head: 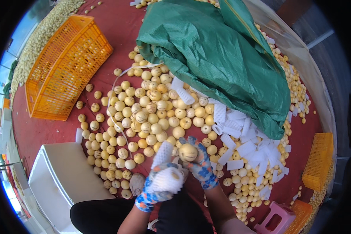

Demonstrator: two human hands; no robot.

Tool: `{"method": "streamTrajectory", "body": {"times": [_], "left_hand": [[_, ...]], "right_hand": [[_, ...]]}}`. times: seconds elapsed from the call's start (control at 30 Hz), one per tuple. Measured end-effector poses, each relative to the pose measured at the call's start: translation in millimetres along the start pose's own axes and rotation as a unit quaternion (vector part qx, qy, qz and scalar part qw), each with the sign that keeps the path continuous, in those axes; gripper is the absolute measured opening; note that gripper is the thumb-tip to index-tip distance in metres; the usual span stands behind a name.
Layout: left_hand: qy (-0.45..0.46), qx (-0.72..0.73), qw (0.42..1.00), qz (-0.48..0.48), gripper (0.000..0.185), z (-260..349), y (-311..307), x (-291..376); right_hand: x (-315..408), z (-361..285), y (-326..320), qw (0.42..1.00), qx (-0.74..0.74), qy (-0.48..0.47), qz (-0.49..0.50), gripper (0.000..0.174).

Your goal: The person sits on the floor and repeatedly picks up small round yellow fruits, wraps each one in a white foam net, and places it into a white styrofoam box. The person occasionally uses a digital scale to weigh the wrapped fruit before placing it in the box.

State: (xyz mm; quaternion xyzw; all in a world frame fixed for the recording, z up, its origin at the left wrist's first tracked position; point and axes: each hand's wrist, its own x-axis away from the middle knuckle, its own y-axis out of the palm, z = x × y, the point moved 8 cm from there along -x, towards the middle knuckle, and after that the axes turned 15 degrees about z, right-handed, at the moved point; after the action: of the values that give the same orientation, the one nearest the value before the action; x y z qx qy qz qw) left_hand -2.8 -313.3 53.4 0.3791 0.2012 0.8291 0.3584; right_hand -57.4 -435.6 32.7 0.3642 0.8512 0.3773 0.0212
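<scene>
My left hand (161, 184), in a blue floral glove with grey coating, grips a round item wrapped in a white foam net sleeve (166, 180). Another white foam net sleeve (163, 153) sticks up from the same hand. My right hand (200, 165), gloved alike, holds a pale yellow round fruit (188, 152) with dark stripes, its fingers curled around the fruit's right side. The two hands are close together above my knees. Many similar yellow fruits (146, 117) lie loose in front of them, and a heap of white foam net sleeves (251, 140) lies to the right.
A large green woven sack (216, 58) lies across the fruits. An orange plastic crate (67, 67) stands at upper left, a white foam box (67, 172) at lower left. A pink plastic stool (276, 218) and an orange crate (318, 161) are at right, on the red ground cloth (120, 23).
</scene>
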Motion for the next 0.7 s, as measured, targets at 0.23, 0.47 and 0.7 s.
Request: {"method": "streamTrajectory", "body": {"times": [0.23,0.47,0.7], "left_hand": [[-0.048,0.05,0.997,0.029,0.047,17,23,12],[0.0,0.161,0.987,0.028,0.084,25,4,17],[0.013,0.224,0.973,0.053,0.1,50,34,32]], "right_hand": [[26,-36,74,0.87,0.41,-0.266,-0.055,0.063],[10,-34,44,0.982,0.163,-0.026,0.089,0.037],[26,-9,54,0.969,-0.15,0.192,-0.044,0.044]]}}
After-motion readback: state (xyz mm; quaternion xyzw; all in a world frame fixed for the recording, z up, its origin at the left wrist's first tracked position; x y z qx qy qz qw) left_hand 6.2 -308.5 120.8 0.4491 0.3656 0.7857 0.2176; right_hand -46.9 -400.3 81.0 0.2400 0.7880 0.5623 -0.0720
